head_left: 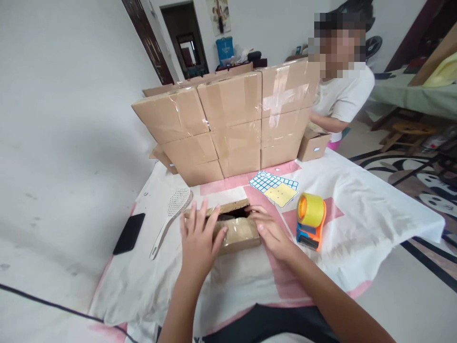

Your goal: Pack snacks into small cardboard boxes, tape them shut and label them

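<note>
A small cardboard box (238, 244) lies in front of me on the cloth-covered table, with shiny clear tape along its top. A dark gap shows along its far side, where a flap (233, 206) stands partly raised. My left hand (200, 233) rests on the box's left end, fingers spread, the thumb over the taped top. At the right end, my right hand (269, 229) has its fingers bent around the edge by the gap, gripping the box. What lies inside the box cannot be made out.
An orange tape dispenser (311, 221) stands right of the box. Label sheets (280, 193) lie beyond it. Left are a white slotted skimmer (174, 205) and a black phone (129, 233). Stacked cartons (235, 128) wall the far side; another person (342, 95) stands behind, at the right.
</note>
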`<state>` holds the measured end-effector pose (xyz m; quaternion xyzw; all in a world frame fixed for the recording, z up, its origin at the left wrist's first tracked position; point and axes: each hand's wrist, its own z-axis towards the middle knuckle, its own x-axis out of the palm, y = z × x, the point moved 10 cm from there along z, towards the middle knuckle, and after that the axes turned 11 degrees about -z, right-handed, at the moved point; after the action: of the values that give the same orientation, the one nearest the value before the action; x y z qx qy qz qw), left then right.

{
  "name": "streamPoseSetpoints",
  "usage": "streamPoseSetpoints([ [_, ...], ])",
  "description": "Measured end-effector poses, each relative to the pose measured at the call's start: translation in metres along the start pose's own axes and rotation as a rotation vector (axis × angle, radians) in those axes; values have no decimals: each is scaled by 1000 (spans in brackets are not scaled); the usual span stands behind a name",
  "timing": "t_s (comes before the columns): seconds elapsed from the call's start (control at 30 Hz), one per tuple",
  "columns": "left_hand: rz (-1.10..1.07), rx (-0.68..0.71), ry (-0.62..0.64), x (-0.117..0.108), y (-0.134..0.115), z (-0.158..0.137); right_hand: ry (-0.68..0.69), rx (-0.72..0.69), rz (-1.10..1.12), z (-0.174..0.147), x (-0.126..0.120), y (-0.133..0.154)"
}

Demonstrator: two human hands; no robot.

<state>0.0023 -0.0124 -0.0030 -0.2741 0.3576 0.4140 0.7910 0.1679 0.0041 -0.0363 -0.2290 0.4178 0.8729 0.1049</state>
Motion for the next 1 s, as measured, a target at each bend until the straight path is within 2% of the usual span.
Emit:
streamPoseSetpoints([
  [0.07, -47, -52, 215, 28, 11, 6, -110, 26, -67, -18, -14, -4],
  [0.1, -68, -69, 307, 39, 14, 6, -203, 47, -116, -30, -29, -7],
  [0.17, -73, -86, 430, 53, 16, -1, -508, 137, -264, -63, -80, -19],
  [0.23, -42, -62, 470, 57, 12, -10, -833, 299, -424, -107, -135, -39],
  [0.27, -25, -42, 471, 57, 8, -14, -943, 405, -447, -127, -157, -54],
  [0.3, -8, -25, 459, 57, 6, -17, -996, 517, -398, -142, -172, -75],
  [0.33, 5, -13, 438, 57, 3, -18, -983, 630, -289, -151, -179, -99],
  [0.37, 15, -4, 413, 56, 2, -19, -912, 722, -135, -155, -176, -123],
  [0.43, 14, 15, 342, 55, 0, -16, -687, 802, 135, -148, -153, -156],
  [0.5, -16, 42, 244, 52, 0, -12, -491, 781, 214, -138, -127, -163],
  [0.57, -62, 72, 177, 50, -1, -9, -410, 722, 189, -131, -109, -158],
  [0.67, -95, 74, 224, 52, -6, -3, -450, 647, 169, -129, -97, -142],
  [0.77, -46, 35, 278, 43, -28, 4, -482, 621, 254, -126, -84, -121],
  [0.83, -46, 37, 214, 23, -57, 6, -515, 633, 351, -123, -77, -106],
  [0.93, -222, 90, 34, -8, -108, -9, -628, 660, 415, -122, -78, -84],
  [1.0, -408, 62, -35, -11, -127, -25, -685, 679, 432, -123, -80, -72],
])
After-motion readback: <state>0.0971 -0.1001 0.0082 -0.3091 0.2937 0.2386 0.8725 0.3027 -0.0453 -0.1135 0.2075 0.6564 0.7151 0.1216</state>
